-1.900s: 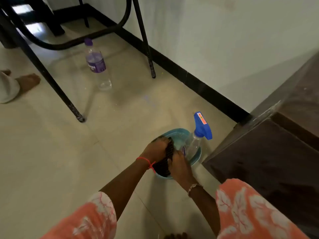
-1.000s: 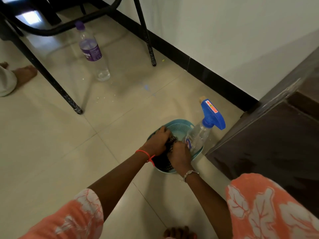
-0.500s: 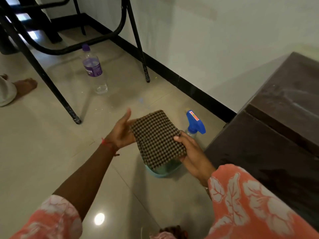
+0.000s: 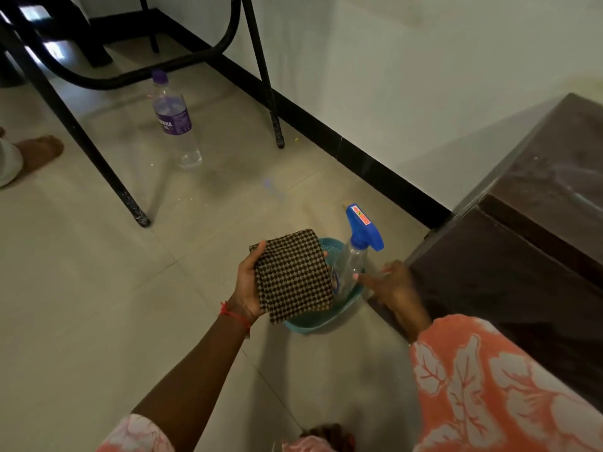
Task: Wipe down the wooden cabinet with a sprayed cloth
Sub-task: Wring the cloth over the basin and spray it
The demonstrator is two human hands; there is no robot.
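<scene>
A folded brown-and-black checked cloth (image 4: 292,275) lies flat in my left hand (image 4: 248,282), held above the floor. Behind it a clear spray bottle (image 4: 349,265) with a blue trigger head stands tilted in a teal plastic basket (image 4: 321,322) on the floor. My right hand (image 4: 388,282) is blurred, fingers apart, close to the bottle's lower body and holding nothing. The dark wooden cabinet (image 4: 522,256) stands at the right against the wall.
A plastic water bottle (image 4: 174,125) with a purple label stands on the tiled floor by black metal furniture legs (image 4: 127,197). Another person's bare foot (image 4: 36,154) shows at the far left. A black skirting runs along the white wall.
My right hand has let go of the cloth and moved right toward the spray bottle. The cloth now rests in my left hand alone.
</scene>
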